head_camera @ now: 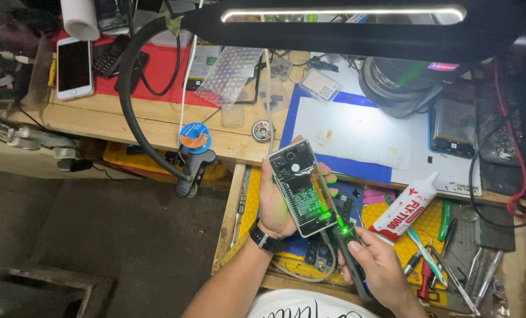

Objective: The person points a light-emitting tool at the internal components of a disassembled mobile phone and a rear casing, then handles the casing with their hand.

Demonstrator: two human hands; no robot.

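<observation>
Nearest you, your right hand (380, 272) is wrapped around a black pen-shaped tool (350, 252), thumb pressed on top; a green light glows at its tip. That tip sits at the lower right corner of an opened phone (301, 187), back cover off, inner parts and a clear strip showing. Your left hand (276, 206) is clamped on the phone from beneath, fingertips curling over its right edge, a dark watch (266, 238) on the wrist. The phone hangs tilted above an open drawer (419, 227) lined in yellow, holding tweezers, small drivers and a white glue tube (405, 206) with a red label lying beside your hands. Beyond, on the wooden table (157, 121): a blue mat (333, 166) with a white sheet, a small solder spool (263, 130), a blue tape reel (194, 136). Farther back, a white phone (75, 67) lies face up on the left, by a red mat. A black lamp bar (345, 23) crosses the top.
</observation>
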